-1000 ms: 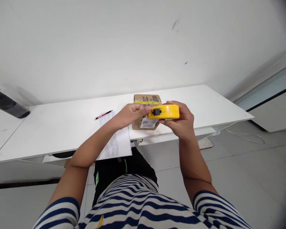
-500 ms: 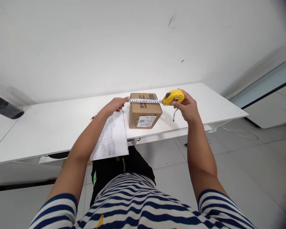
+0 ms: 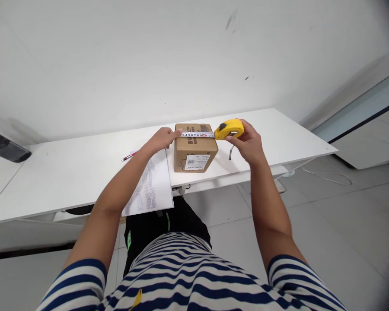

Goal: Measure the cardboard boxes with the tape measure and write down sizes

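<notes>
A small cardboard box (image 3: 195,154) with a white label stands on the white table (image 3: 68,172). My right hand (image 3: 246,141) is closed round a yellow tape measure (image 3: 229,128) at the box's right top edge. Its white blade (image 3: 197,135) is stretched across the box's top. My left hand (image 3: 162,139) pinches the blade's end at the box's left top edge.
A printed paper sheet (image 3: 149,185) lies left of the box and hangs over the table's front edge. A red-and-black pen (image 3: 129,156) lies beyond it. A black cylindrical object (image 3: 4,149) sits at far left. A white cable (image 3: 324,177) runs on the floor at right.
The tape measure was held in both hands in front of the box. Since then my hands moved apart, pulled the blade out and laid it across the box's top.
</notes>
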`<action>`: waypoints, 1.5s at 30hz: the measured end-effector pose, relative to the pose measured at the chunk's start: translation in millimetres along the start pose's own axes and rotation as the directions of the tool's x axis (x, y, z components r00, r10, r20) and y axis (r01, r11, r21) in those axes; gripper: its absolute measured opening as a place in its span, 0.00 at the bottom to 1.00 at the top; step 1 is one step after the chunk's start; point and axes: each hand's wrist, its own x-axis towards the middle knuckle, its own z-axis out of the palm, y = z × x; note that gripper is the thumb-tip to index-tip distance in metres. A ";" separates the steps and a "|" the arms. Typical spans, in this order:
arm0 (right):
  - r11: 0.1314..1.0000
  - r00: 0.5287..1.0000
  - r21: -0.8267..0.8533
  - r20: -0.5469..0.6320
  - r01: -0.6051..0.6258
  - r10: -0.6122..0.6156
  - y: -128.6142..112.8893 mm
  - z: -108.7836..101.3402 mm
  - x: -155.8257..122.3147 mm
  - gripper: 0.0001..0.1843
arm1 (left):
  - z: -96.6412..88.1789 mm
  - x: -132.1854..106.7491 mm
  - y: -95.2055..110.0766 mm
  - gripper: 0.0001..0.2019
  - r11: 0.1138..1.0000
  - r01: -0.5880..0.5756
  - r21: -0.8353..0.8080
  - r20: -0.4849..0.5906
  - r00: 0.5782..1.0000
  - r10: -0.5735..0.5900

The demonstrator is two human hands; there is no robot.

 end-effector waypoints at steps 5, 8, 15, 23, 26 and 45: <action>0.987 0.987 -0.085 -0.078 0.133 -0.140 -23.2 1.9 -5.8 0.41 | -14.2 -19.5 9.4 0.24 0.977 -0.172 -0.129 -0.145 0.978 0.153; 0.950 0.948 -0.178 -0.141 0.258 -0.284 -47.5 10.1 -28.9 0.40 | -18.1 -43.3 18.3 0.23 0.910 -0.242 -0.335 -0.169 0.966 0.195; 0.682 0.771 -0.421 0.069 0.598 -0.633 -82.7 60.2 -83.8 0.26 | 23.0 -96.7 42.4 0.22 0.844 -0.211 -0.492 0.025 0.966 0.256; 0.595 0.796 -0.654 0.019 0.468 -0.605 -74.6 111.2 -97.9 0.16 | 22.8 -109.3 27.2 0.20 0.719 -0.016 -0.695 0.113 0.985 0.132; 0.662 0.875 -0.589 0.186 0.463 -0.447 -86.6 135.8 -89.8 0.20 | 10.8 -109.4 12.9 0.18 0.656 -0.031 -0.754 0.101 0.982 0.162; 0.548 0.654 -0.651 0.721 0.526 0.229 -4.5 328.7 -38.5 0.28 | -89.8 -35.3 -189.5 0.12 -0.023 -0.362 -0.932 -0.290 0.783 -0.551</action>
